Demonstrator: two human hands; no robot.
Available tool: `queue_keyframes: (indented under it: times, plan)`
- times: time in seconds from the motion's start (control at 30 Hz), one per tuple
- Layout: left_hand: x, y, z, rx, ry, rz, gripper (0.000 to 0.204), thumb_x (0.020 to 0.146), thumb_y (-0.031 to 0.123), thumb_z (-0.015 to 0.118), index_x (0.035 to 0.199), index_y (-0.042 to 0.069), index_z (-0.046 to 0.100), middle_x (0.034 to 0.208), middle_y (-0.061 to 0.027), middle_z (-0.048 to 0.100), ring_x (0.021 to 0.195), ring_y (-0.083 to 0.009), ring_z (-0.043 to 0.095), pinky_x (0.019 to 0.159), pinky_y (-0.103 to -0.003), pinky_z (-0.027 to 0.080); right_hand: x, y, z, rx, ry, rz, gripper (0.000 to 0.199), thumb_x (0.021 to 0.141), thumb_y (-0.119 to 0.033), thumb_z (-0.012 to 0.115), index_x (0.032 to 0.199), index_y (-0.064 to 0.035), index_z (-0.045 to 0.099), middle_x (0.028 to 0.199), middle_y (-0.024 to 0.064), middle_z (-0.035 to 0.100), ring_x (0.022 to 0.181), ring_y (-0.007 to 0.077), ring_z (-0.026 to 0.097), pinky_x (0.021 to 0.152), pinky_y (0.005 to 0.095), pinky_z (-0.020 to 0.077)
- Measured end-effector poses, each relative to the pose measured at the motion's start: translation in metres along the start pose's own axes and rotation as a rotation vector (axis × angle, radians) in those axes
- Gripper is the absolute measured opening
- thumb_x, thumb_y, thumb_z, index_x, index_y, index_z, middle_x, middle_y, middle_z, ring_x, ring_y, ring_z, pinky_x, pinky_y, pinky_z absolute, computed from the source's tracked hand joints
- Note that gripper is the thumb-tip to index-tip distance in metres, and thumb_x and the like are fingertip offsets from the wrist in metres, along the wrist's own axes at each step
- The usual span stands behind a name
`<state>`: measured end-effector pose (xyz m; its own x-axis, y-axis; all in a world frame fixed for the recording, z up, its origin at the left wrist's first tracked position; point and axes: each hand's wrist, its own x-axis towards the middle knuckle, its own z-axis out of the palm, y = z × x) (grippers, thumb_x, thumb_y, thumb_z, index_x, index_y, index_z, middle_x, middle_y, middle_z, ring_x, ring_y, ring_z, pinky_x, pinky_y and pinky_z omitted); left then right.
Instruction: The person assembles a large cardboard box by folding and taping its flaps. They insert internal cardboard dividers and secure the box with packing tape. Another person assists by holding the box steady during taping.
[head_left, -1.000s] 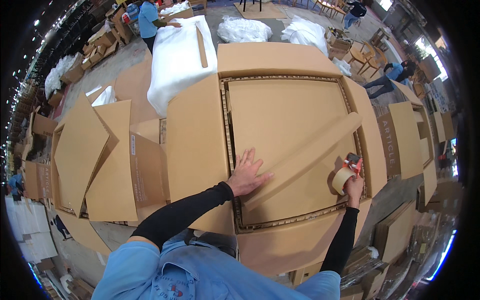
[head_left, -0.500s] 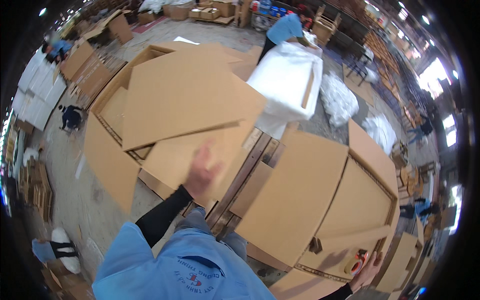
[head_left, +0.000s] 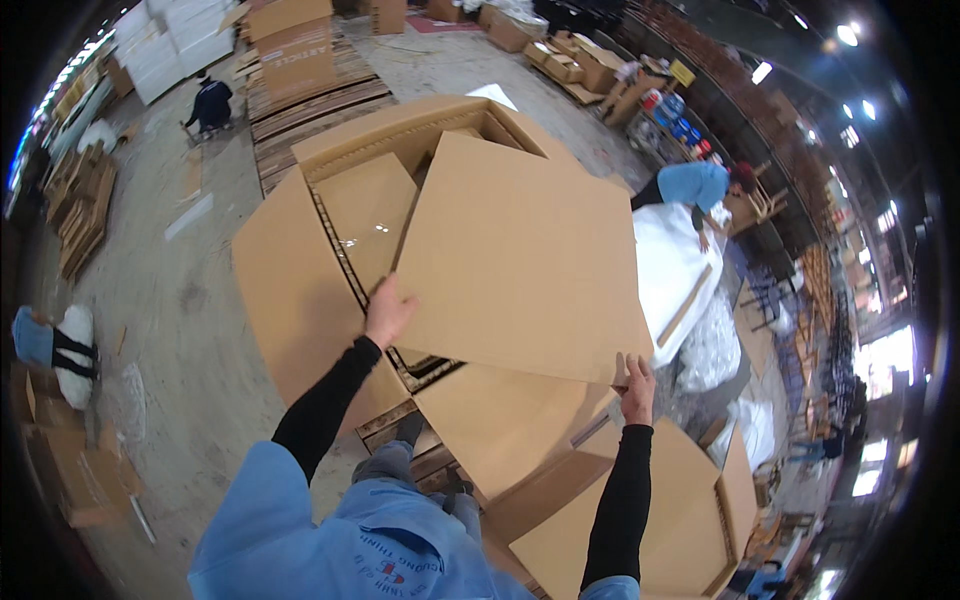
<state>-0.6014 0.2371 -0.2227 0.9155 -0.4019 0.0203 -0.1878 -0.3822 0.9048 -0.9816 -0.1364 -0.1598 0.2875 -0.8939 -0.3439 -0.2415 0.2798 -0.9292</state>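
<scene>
Now | your left hand (head_left: 388, 310) grips the flat, smooth cardboard sheet (head_left: 520, 260) at its left edge | your right hand (head_left: 636, 385) pinches its near right corner | sheet raised over the open cardboard box (head_left: 290, 290) | concrete floor (head_left: 190, 330) bare leftward.

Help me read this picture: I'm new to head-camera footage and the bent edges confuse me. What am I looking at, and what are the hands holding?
There is no machine here. A person wears a wide fisheye camera on the head, looking down, so straight edges curve near the rim. The two black-sleeved forearms coming up from the bottom are the wearer's own. The left hand and the right hand each grip an edge of a large flat cardboard sheet, held over a big open cardboard box. More flattened cardboard lies below by the right arm. Further off, another person in a blue top bends over something wrapped in white.
</scene>
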Motion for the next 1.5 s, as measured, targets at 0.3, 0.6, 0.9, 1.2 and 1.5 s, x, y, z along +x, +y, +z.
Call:
queue_keyframes:
  times: [0.3, 0.6, 0.9, 1.2, 1.5]
  plan:
    - [-0.089, 0.045, -0.023, 0.139, 0.148, 0.026, 0.064, 0.085, 0.019, 0.078, 0.131, -0.011, 0.045, 0.157, -0.0406, 0.026, 0.146, -0.0535, 0.030, 0.117, -0.055, 0.033, 0.125, -0.076, 0.128, -0.244, -0.233, -0.353, 0.048, 0.093, -0.012, 0.072, 0.134, 0.0094, 0.063, 0.119, 0.0147, 0.072, 0.106, 0.0188, 0.068, 0.092, 0.0322, 0.0534]
    - [-0.095, 0.086, -0.009, 0.389, -0.107, 0.007, 0.069, 0.088, 0.040, 0.077, 0.128, -0.013, 0.054, 0.158, -0.0500, 0.007, 0.150, -0.0630, 0.009, 0.123, -0.063, 0.016, 0.220, -0.095, 0.210, -1.044, -0.150, -0.615, 0.047, 0.090, -0.041, 0.069, 0.115, -0.0006, 0.071, 0.110, 0.0272, 0.071, 0.111, 0.0437, 0.065, 0.097, 0.0520, 0.0509]
    - [-0.056, 0.043, 0.011, 0.802, -0.307, 0.208, 0.079, 0.090, 0.069, 0.061, 0.124, -0.003, 0.064, 0.161, -0.0448, 0.008, 0.151, -0.0625, 0.004, 0.111, -0.084, 0.008, 0.168, -0.058, 0.263, -1.318, 0.056, -0.765, 0.068, 0.093, -0.053, 0.065, 0.146, -0.0112, 0.054, 0.150, 0.0252, 0.049, 0.138, 0.0450, 0.046, 0.110, 0.0630, 0.0367]
    - [-0.007, 0.053, 0.016, 0.783, -0.242, 0.273, 0.075, 0.088, 0.064, 0.067, 0.128, 0.001, 0.063, 0.164, -0.0392, 0.010, 0.151, -0.0603, 0.010, 0.114, -0.081, 0.008, 0.054, -0.024, 0.323, -1.342, -0.428, -0.737, 0.087, 0.098, -0.065, 0.052, 0.160, -0.0064, 0.032, 0.165, 0.0311, 0.021, 0.152, 0.0543, 0.019, 0.111, 0.0817, 0.0165]
    - [0.136, 0.010, 0.005, 0.974, -0.160, 0.164, 0.063, 0.097, 0.062, 0.055, 0.126, 0.007, 0.065, 0.167, -0.0302, 0.018, 0.154, -0.0513, 0.014, 0.113, -0.082, 0.014, 0.054, -0.016, 0.325, -1.331, -0.338, -0.859, 0.087, 0.099, -0.067, 0.048, 0.159, -0.0054, 0.034, 0.164, 0.0303, 0.025, 0.152, 0.0532, 0.022, 0.111, 0.0804, 0.0210]
